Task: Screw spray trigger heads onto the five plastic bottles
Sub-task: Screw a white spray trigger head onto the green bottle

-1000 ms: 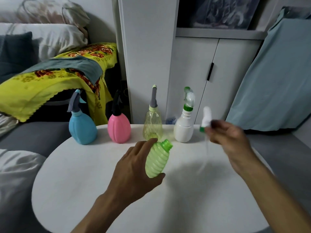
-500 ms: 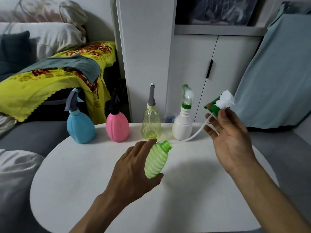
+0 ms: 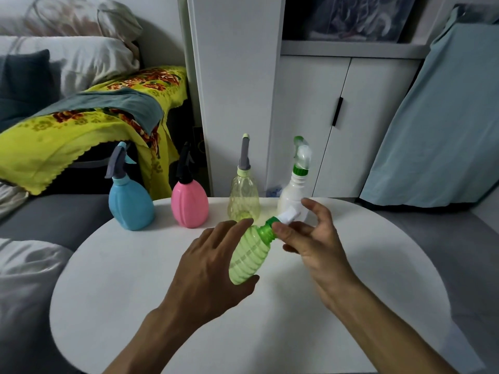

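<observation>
My left hand (image 3: 208,271) grips a ribbed light-green bottle (image 3: 249,256), tilted with its green neck pointing up and right. My right hand (image 3: 314,238) holds a white trigger head with a green collar (image 3: 285,217) right at that neck; thumb and index pinch the collar while the other fingers spread. Its dip tube is hidden. Along the table's far edge stand a blue bottle (image 3: 131,205), a pink bottle (image 3: 189,203), a clear yellow bottle (image 3: 243,197) and a white bottle (image 3: 294,195), each with a spray head on top.
The round white table (image 3: 135,292) carries everything. A grey sofa with a yellow floral blanket (image 3: 89,120) lies to the left. White cabinet doors (image 3: 318,122) rise behind the table, and a teal cloth (image 3: 437,130) hangs at the right.
My right hand has come down and left, bringing the trigger head from up beside the white bottle to the green bottle's neck. The left hand and bottle have stayed roughly in place.
</observation>
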`<state>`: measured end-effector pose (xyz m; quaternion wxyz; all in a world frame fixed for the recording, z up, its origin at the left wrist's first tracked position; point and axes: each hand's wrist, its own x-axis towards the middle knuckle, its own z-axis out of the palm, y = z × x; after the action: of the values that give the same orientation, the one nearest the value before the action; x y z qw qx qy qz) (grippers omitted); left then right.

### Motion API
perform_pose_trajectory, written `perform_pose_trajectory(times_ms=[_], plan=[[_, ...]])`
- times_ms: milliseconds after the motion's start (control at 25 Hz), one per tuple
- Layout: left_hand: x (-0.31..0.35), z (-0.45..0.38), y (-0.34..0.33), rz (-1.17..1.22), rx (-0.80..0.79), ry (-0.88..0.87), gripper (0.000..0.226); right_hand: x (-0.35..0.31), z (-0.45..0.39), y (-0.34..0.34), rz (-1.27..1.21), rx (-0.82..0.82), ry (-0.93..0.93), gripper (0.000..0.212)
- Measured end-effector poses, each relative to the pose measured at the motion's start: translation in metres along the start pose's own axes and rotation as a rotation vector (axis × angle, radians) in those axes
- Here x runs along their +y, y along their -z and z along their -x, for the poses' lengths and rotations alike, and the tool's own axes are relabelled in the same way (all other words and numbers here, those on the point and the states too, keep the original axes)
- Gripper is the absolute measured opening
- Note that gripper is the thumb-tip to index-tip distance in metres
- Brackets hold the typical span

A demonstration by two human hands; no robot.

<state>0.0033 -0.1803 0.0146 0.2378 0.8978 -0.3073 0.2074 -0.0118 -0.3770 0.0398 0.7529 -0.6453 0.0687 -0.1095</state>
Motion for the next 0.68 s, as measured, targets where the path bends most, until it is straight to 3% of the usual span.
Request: perform_pose_trajectory(times_ms=[120,280,360,480,600,680], plan=[[-0.005,0.003,0.004,-0.047,-0.015,-0.038,0.093,-0.005,0.000,0.005,0.175,-0.116,0.029,0.064],[-0.011,0.005,0.011,-0.077,-0.057,-0.055,0.091,-0.012,-0.001,0.018,0.561,-0.326,0.212,0.043],[-0.013,0.005,0.013,-0.115,-0.095,-0.083,0.091,-0.013,-0.001,0.023,0.836,-0.287,0.415,0.034],[-0.015,0.004,0.017,-0.128,-0.124,-0.103,0.089,-0.016,-0.005,0.024,1.233,-0.144,0.779,0.041],[-0.016,0.004,0.021,-0.095,-0.123,-0.112,0.088,-0.013,-0.006,0.023,1.227,-0.192,0.884,0.039],[-0.016,0.004,0.024,-0.044,-0.111,-0.104,0.088,-0.009,-0.003,0.020,1.067,-0.316,0.777,0.038]])
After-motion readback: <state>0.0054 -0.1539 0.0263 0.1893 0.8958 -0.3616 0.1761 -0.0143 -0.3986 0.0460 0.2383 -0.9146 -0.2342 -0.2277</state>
